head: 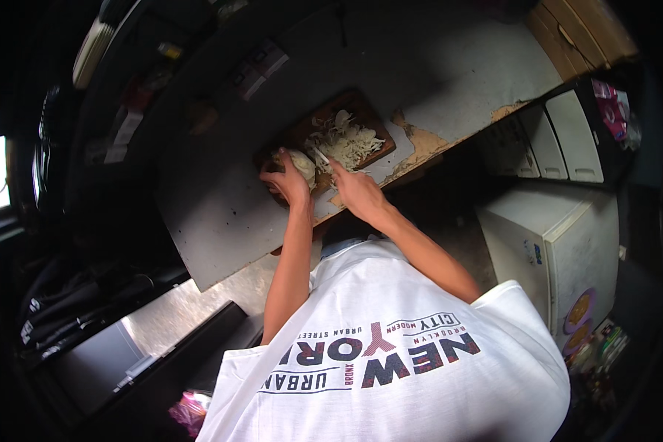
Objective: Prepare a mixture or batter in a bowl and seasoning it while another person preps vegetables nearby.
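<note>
On a dark wooden cutting board [373, 113] lies a cut piece of cabbage [300, 163], pale on its cut side. My left hand [288, 179] grips it from the left, thumb over the top. A knife [321, 155] is in my right hand [361, 193], its blade close to the cabbage's cut face. My fist hides the handle. Shredded cabbage [353, 145] heaps over the right half of the board, and some shreds reach its near edge.
The grey table top [221, 221] has a chipped, peeling near edge [420, 145]. Small boxes [261, 67] stand toward the back. A cardboard box [580, 36] sits at the far right end. Below on the right are plastic drawers [574, 135] and a white fridge [552, 237].
</note>
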Demonstrator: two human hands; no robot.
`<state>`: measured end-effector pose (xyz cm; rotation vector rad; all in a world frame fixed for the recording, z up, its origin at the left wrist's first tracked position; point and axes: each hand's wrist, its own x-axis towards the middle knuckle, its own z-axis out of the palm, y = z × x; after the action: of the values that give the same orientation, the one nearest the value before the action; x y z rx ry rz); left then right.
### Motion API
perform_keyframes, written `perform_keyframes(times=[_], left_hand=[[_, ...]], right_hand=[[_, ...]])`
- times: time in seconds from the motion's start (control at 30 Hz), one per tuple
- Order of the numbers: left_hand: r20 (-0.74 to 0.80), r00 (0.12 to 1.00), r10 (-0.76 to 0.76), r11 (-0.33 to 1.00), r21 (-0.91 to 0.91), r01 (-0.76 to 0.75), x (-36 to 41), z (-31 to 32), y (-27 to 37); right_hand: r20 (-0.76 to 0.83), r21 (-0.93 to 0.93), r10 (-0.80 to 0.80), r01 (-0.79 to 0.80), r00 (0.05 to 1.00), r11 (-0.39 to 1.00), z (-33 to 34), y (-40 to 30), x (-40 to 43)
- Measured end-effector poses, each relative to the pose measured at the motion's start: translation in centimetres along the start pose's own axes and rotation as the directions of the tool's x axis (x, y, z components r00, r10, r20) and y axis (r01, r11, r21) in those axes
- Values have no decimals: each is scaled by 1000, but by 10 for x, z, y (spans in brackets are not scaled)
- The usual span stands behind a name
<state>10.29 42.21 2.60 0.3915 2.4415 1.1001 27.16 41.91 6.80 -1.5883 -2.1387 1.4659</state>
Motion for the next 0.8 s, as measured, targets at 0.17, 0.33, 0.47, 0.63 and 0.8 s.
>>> perform_keyframes(times=[0.17,0.33,0.47,0.63,0.8], left_hand=[[129,778,614,787,-171,-593,-75,-61,-26],[595,600,534,802,-132,-582,-109,-47,-79],[478,683,552,802,-82,-592,-109,-27,-92],[440,685,580,735,78,-673,-100,-18,-84],[332,736,590,782,-9,-623,-104,-20,-105]], right_hand=[[-194,181,-29,65,981,981,-54,21,-26],[-414,-25,-191,199,890,980,-70,66,-16],[-157,79,53,-41,986,996,-85,41,-18],[-279,-49,-41,28,959,998,-82,61,12],[-467,-401,-233,31,853,916,-110,112,69]])
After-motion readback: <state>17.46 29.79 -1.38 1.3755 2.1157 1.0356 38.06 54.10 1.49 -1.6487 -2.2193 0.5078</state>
